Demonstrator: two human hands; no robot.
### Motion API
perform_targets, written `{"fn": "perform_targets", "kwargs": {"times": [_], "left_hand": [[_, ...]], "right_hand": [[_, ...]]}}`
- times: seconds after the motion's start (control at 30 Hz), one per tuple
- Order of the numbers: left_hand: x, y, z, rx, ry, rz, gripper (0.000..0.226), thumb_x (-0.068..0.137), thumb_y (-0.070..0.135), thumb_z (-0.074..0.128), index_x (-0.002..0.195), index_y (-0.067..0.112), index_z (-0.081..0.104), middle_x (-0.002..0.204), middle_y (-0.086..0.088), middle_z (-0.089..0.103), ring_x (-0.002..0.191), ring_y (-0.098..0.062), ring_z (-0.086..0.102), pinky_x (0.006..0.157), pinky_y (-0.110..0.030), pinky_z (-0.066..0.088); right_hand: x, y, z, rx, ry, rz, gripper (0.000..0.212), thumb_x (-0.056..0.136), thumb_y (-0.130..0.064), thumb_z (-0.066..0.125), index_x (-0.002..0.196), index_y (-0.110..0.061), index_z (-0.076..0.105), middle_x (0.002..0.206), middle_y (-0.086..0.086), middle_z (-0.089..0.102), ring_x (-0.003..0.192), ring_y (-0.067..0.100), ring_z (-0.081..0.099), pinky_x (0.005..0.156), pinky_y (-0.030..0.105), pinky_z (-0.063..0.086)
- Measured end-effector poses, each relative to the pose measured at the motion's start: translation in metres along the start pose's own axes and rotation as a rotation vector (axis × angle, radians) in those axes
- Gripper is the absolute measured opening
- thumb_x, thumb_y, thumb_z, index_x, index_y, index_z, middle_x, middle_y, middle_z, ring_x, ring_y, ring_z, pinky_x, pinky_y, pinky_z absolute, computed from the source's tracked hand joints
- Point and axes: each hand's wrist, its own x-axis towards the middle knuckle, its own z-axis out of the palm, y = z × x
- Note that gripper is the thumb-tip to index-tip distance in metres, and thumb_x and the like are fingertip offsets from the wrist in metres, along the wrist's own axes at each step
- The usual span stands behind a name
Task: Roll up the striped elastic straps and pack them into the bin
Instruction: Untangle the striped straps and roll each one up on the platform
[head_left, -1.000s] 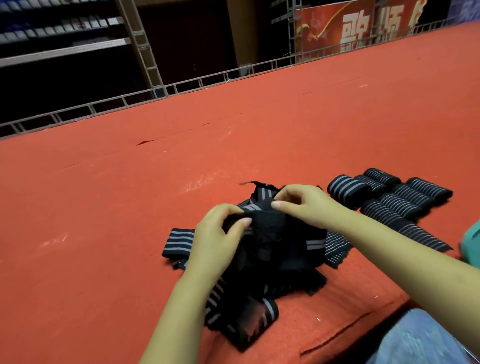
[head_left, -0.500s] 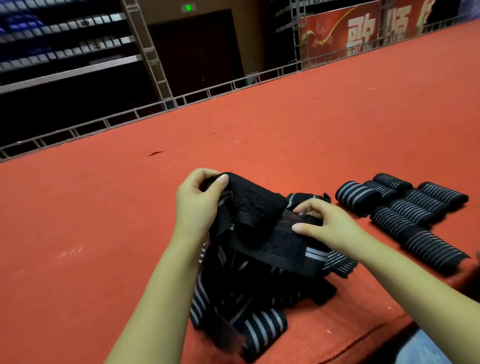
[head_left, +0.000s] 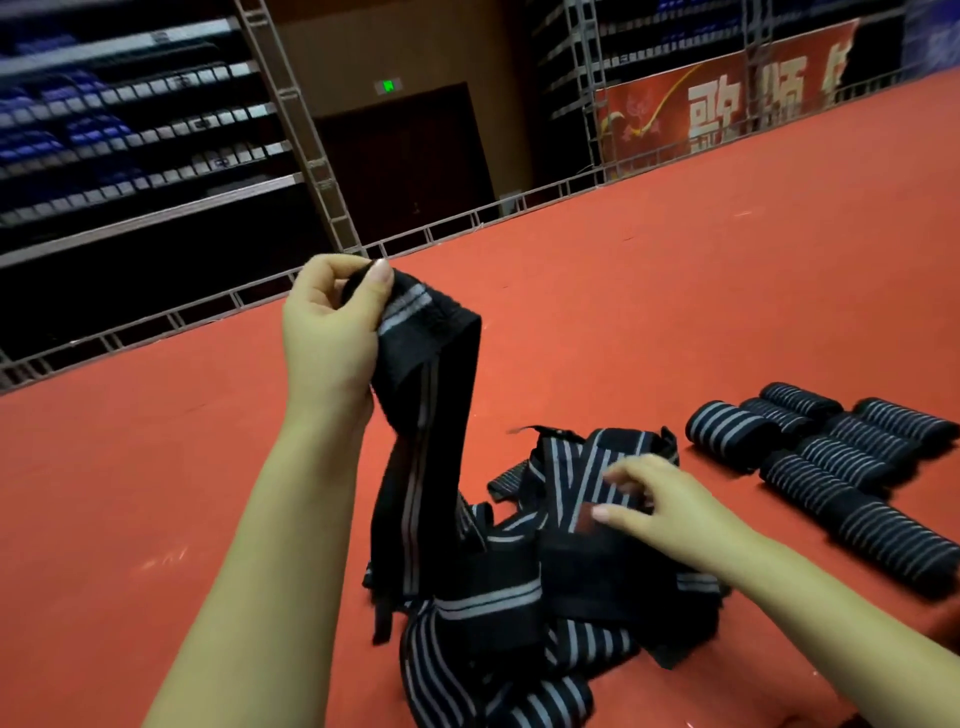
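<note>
The left hand (head_left: 332, 332) pinches one end of a striped elastic strap (head_left: 421, 441) and holds it up while its lower end trails into the tangled pile of straps (head_left: 545, 587), over which the right hand (head_left: 670, 504) hovers with loose, spread fingers gripping nothing. Lifting higher could drag neighbouring straps along if the hook patch snags them. Finished rolls (head_left: 831, 457) lie to the right on a red felt tabletop (head_left: 675, 312); beyond stand a railing, dim shelving and a red banner (head_left: 727, 114). No bin is visible.

The straps (head_left: 524, 587) are looking like matt, ribbed woven elastic; the red tabletop (head_left: 675, 291) is showing rough felt-like cloth, faintly scuffed.
</note>
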Motion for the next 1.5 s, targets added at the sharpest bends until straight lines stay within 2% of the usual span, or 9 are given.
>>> {"fn": "perform_targets", "kwargs": {"times": [0.13,0.4,0.6,0.77,0.97,1.17,1.3,1.37,1.5], "left_hand": [[-0.001,0.011,0.007,0.031,-0.096,-0.006,0.017,0.094,0.01,0.064,0.079,0.017,0.06,0.07,0.003,0.061,0.059,-0.002,0.058,0.057,-0.017,0.046],[-0.002,0.02,0.001,0.247,-0.575,0.168,0.007,0.082,0.018,0.072,0.083,0.024,0.069,0.086,-0.003,0.071,0.084,-0.013,0.065,0.079,-0.033,0.052],[-0.014,-0.006,-0.001,0.552,-0.537,0.435,0.006,0.079,0.017,0.072,0.085,0.015,0.073,0.086,0.007,0.062,0.089,-0.018,0.06,0.082,-0.033,0.047],[-0.039,-0.041,-0.007,0.494,-0.239,0.134,0.013,0.088,0.016,0.07,0.081,0.016,0.058,0.082,0.009,0.057,0.083,-0.014,0.055,0.074,-0.021,0.042],[-0.064,-0.075,-0.008,0.186,-0.075,-0.342,0.028,0.092,0.037,0.066,0.076,0.017,0.054,0.08,0.003,0.06,0.087,-0.03,0.067,0.085,-0.047,0.055],[-0.087,-0.088,-0.004,0.343,-0.381,-0.351,0.038,0.097,0.043,0.055,0.069,0.017,0.056,0.078,0.002,0.059,0.081,-0.015,0.055,0.073,-0.028,0.043],[-0.093,-0.089,-0.003,0.465,-0.287,-0.336,0.04,0.096,0.042,0.057,0.069,0.012,0.055,0.08,-0.003,0.056,0.072,-0.017,0.051,0.064,-0.027,0.039],[-0.095,-0.082,-0.002,0.255,-0.333,-0.54,0.049,0.098,0.051,0.048,0.073,0.011,0.063,0.07,-0.002,0.064,0.067,-0.018,0.056,0.066,-0.029,0.046],[-0.09,-0.073,0.004,-0.284,-0.427,-0.945,0.072,0.096,0.062,0.031,0.12,0.004,0.066,0.115,-0.018,0.071,0.108,-0.029,0.066,0.101,-0.045,0.048]], "right_hand": [[-0.002,-0.066,-0.022,0.41,0.09,-0.144,0.055,0.07,-0.061,0.061,0.119,-0.041,0.047,0.119,-0.021,0.054,0.109,-0.008,0.054,0.092,0.015,0.042],[0.033,-0.14,-0.062,0.868,0.103,-0.336,0.062,0.067,-0.074,0.052,0.116,-0.036,0.054,0.123,-0.002,0.062,0.113,0.007,0.061,0.09,0.031,0.054],[0.028,-0.131,-0.053,0.694,-0.289,-0.217,0.014,0.09,-0.018,0.064,0.104,-0.019,0.063,0.086,-0.006,0.071,0.075,0.003,0.069,0.057,0.014,0.051],[0.028,-0.105,-0.031,0.666,-0.053,-0.17,0.025,0.094,-0.01,0.058,0.107,-0.031,0.064,0.101,-0.007,0.072,0.094,0.007,0.068,0.082,0.029,0.053],[0.022,-0.093,-0.026,0.777,-0.078,-0.148,0.023,0.096,-0.007,0.054,0.109,-0.025,0.062,0.102,-0.008,0.07,0.094,0.007,0.068,0.079,0.023,0.053],[0.018,-0.094,-0.02,1.006,-0.045,-0.082,0.008,0.094,-0.009,0.056,0.093,-0.013,0.062,0.084,-0.003,0.07,0.081,0.012,0.067,0.072,0.025,0.051],[0.013,-0.096,-0.017,0.964,-0.024,-0.125,0.006,0.095,-0.01,0.056,0.095,-0.015,0.06,0.086,-0.005,0.068,0.083,0.011,0.066,0.074,0.024,0.053],[0.012,-0.095,-0.017,0.935,-0.009,-0.146,0.006,0.095,-0.012,0.056,0.098,-0.015,0.06,0.09,-0.004,0.068,0.087,0.011,0.066,0.078,0.026,0.053],[0.006,-0.098,-0.016,0.903,-0.056,-0.201,0.007,0.096,-0.013,0.056,0.098,-0.019,0.061,0.092,-0.008,0.069,0.089,0.009,0.066,0.078,0.025,0.053]]}}
